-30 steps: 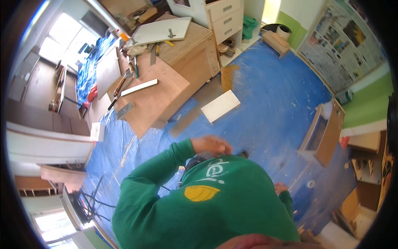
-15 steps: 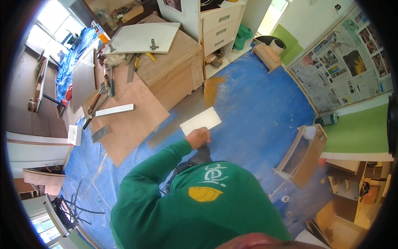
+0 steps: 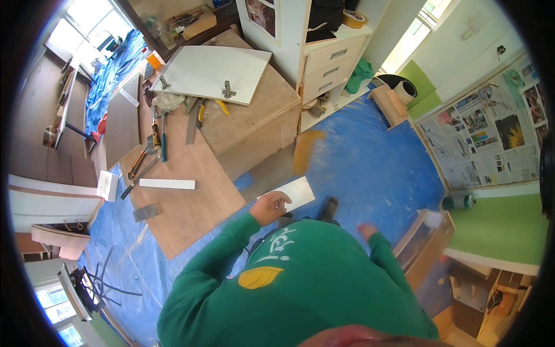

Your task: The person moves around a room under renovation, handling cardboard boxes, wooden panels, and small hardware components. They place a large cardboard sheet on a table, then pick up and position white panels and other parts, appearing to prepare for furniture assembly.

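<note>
My left hand (image 3: 270,208) is out in front of my body, over the near left part of a small white board (image 3: 299,194). Its fingers are curled and the thumb comes close to the forefinger. Whether it touches the board, or pinches something small, I cannot make out. The board looks flat, with small dark marks near its right end. Off to the right, my right hand (image 3: 366,231) shows past my green sleeve, smeared by motion, its fingers unreadable. Two dark shoes show just beyond my body, one of them (image 3: 328,209) right of the board.
Blue sheeting (image 3: 370,168) covers the floor. On the left lies a plywood sheet (image 3: 202,214) with a white strip (image 3: 167,184) and several hand tools. A wooden box (image 3: 260,127) carries a white panel (image 3: 214,72) with hinges. An open wooden frame (image 3: 425,246) stands at right.
My left hand has moved leftward along the board to its near left part. My right hand has come into view at the right. The whole view has shifted, showing more of the far side.
</note>
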The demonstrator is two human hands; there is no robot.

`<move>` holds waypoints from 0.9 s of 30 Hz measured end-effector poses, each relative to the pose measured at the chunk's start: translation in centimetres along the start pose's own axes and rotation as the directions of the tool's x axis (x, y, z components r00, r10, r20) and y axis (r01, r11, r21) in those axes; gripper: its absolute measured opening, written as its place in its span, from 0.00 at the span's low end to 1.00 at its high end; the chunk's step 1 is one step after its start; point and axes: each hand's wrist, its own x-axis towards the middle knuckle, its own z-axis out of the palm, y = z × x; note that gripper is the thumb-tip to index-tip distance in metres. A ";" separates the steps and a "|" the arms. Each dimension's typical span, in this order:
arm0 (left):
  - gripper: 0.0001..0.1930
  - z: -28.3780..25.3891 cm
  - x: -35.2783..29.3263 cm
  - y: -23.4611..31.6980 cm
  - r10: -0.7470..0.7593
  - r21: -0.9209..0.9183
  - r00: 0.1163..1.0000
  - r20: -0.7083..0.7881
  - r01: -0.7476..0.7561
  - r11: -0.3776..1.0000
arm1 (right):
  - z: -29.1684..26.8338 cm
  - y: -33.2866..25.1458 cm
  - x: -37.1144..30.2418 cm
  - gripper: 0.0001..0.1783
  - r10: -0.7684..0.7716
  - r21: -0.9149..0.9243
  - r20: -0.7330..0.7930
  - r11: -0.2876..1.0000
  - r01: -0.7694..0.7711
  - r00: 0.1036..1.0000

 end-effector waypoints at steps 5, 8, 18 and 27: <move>0.15 0.5 -0.5 -2.2 -0.132 -0.132 0.979 -0.154 0.112 0.985 | -11.9 -14.9 11.6 0.21 -0.229 0.063 -0.043 0.971 0.232 0.972; 0.15 1.2 0.2 -1.7 -0.282 -0.081 0.928 -0.244 0.270 0.959 | -16.3 -19.2 23.1 0.23 -0.480 -0.057 -0.010 0.876 0.478 0.877; 0.19 14.0 0.4 -2.4 -0.704 -0.389 0.388 -0.594 0.628 0.674 | -27.7 -40.9 43.6 0.41 -0.686 -0.265 -0.011 0.703 0.660 0.727; 0.21 27.8 -1.2 2.3 -0.844 -0.680 -0.085 -0.530 0.638 0.362 | -26.1 -44.2 45.2 0.41 -0.580 -0.492 0.014 0.705 0.510 0.815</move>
